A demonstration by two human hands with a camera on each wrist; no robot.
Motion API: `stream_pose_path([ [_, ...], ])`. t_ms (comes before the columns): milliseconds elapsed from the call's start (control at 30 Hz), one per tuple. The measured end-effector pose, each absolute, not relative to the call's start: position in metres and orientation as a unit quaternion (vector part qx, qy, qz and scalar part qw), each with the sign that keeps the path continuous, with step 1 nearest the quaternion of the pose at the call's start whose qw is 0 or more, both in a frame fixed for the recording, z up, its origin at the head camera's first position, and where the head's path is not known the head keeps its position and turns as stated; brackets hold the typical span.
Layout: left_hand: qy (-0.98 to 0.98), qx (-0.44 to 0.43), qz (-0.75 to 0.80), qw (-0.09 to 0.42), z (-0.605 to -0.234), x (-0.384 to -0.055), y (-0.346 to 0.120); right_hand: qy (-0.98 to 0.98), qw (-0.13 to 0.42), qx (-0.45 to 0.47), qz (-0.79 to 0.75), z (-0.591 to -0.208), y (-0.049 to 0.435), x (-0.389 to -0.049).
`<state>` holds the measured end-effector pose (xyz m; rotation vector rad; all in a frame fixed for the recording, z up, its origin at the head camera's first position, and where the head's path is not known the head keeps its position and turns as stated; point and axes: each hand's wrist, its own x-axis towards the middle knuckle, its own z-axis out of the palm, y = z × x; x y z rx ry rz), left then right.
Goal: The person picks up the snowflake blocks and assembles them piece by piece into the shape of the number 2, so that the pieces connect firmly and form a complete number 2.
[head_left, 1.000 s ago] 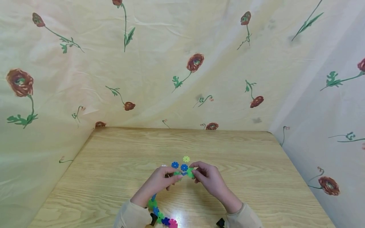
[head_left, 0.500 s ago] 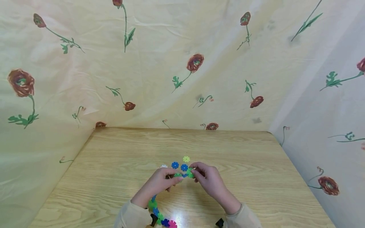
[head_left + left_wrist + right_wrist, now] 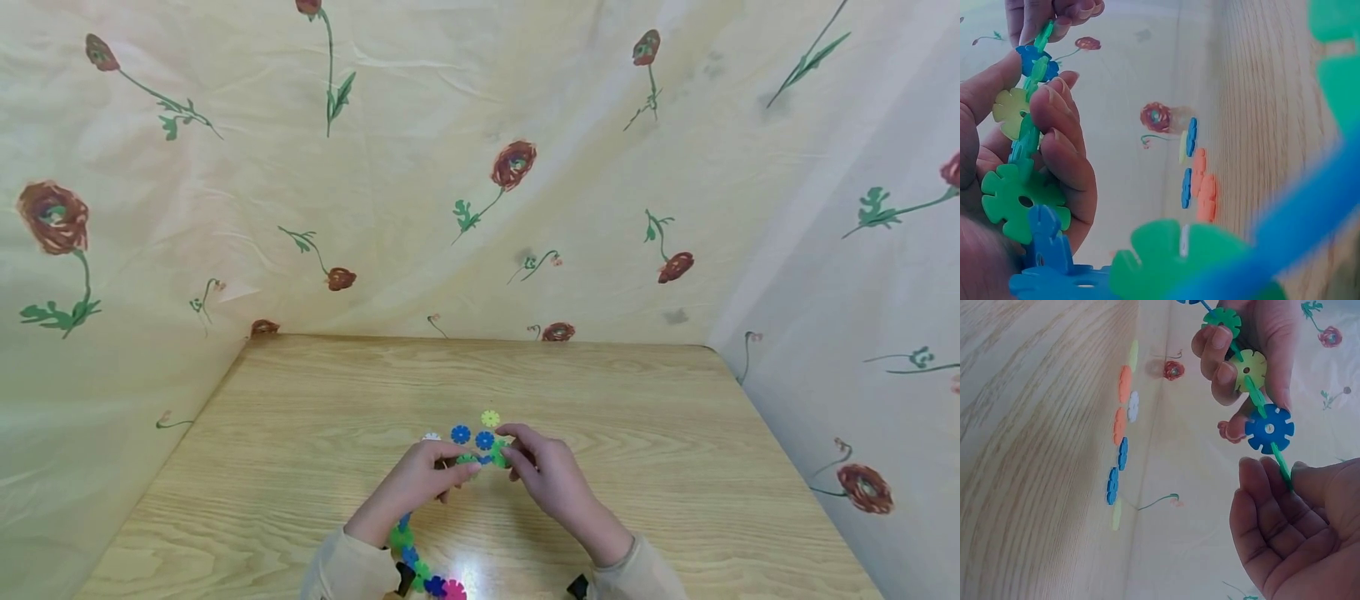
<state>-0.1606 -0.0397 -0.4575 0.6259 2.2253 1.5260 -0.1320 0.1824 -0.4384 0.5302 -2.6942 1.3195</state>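
Gripping the disc chain [image 3: 1257,395], the left hand [image 3: 426,471] faces the right hand [image 3: 553,473], seemingly pinching a green disc [image 3: 1282,466].

Counted: two hands, one left hand [image 3: 429,472] and one right hand [image 3: 553,477]; one tabletop [image 3: 600,387]; one chain [image 3: 409,556]. Seven loose discs: two orange discs [image 3: 1124,383], two blue discs [image 3: 1123,454], two yellow-green discs [image 3: 1134,356], one white disc [image 3: 1133,406]. Visible in the chain: one pink disc [image 3: 453,590], one yellow disc [image 3: 1250,362]. Chain total: uncountable, partly hidden.
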Motion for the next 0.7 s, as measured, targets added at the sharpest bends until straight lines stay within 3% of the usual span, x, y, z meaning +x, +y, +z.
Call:
stream_pose_path([
  [300, 0.785, 0.221, 0.547, 0.189, -0.4586, -0.1616, -0.0409, -0.862, 0.014, 0.154, 0.482, -0.4387, 0.1854, -0.1314],
  [700, 0.784, 0.227, 0.547, 0.185, -0.4571, -0.1614, -0.0395, -0.874, 0.025, 0.179, 0.451, -0.4347, 0.1814, -0.1328],
])
